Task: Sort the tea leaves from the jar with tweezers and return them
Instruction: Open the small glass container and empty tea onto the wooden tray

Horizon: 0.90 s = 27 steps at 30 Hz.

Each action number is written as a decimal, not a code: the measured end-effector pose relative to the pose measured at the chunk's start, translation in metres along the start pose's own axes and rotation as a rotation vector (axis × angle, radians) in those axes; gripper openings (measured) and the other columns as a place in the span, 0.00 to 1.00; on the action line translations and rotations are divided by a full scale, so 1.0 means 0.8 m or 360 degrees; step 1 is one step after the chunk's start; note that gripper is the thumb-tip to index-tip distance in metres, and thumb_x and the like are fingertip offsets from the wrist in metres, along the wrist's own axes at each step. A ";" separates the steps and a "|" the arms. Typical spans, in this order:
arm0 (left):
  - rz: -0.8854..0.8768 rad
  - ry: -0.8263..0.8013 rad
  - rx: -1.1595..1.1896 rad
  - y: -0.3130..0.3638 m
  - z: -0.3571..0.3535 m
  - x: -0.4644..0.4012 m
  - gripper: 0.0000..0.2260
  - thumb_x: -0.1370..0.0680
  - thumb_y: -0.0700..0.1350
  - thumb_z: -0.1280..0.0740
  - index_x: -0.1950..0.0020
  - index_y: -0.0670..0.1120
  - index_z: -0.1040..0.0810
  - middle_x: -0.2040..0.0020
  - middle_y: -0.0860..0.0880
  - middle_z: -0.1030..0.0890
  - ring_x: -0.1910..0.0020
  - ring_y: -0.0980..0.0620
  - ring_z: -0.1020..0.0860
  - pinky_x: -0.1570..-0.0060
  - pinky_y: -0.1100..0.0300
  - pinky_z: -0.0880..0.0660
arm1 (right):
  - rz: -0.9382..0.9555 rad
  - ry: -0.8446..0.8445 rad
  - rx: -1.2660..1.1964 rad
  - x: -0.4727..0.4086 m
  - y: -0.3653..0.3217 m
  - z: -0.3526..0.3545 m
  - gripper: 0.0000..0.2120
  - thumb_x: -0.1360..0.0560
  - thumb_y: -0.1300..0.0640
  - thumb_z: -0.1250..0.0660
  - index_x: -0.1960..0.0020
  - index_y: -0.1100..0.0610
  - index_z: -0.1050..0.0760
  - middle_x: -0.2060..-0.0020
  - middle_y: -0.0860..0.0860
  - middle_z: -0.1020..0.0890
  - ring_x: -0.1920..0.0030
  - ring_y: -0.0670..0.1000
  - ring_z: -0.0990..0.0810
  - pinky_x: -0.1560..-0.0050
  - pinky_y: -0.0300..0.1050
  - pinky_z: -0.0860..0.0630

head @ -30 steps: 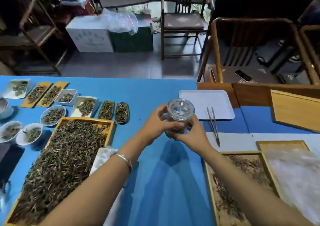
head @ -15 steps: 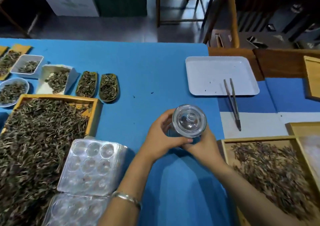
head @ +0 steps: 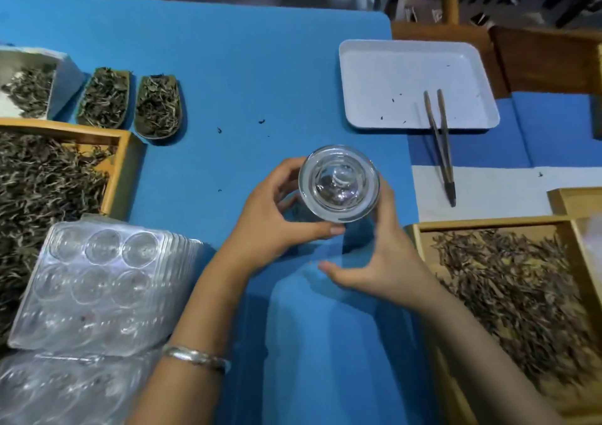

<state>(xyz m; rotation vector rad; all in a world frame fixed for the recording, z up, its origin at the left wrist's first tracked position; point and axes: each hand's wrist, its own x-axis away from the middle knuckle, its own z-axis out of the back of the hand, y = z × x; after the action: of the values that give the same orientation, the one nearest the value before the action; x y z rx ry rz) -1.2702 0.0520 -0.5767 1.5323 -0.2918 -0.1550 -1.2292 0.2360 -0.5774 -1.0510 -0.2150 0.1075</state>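
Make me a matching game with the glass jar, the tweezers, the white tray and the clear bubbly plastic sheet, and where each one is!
Things:
1. round clear glass jar with a knobbed lid
2. thin brown tweezers
3. white rectangular plastic tray
4. clear plastic blister sheet with round cups

Places:
A. lying half on the tray's near edge, tips pointing toward the person
B. far right on the blue table, nearly bare
C. between the two hands
D. near left, beside the big wooden box of tea

Pairs: 1-C, 2-A, 3-B, 4-D
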 end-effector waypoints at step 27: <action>0.0062 -0.0054 -0.0026 0.002 0.006 -0.001 0.29 0.35 0.38 0.24 0.35 0.52 0.23 0.43 0.55 0.17 0.42 0.57 0.20 0.46 0.67 0.26 | 0.0427 0.0567 0.1304 -0.037 -0.097 -0.004 0.32 0.27 0.37 0.40 0.40 0.65 0.25 0.52 0.60 0.20 0.58 0.61 0.22 0.67 0.52 0.22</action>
<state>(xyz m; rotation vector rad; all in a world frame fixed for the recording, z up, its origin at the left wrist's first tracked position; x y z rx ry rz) -1.2727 0.0481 -0.5755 1.5079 -0.3464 -0.1520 -1.2581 0.1896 -0.5153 -0.2621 0.2841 0.2246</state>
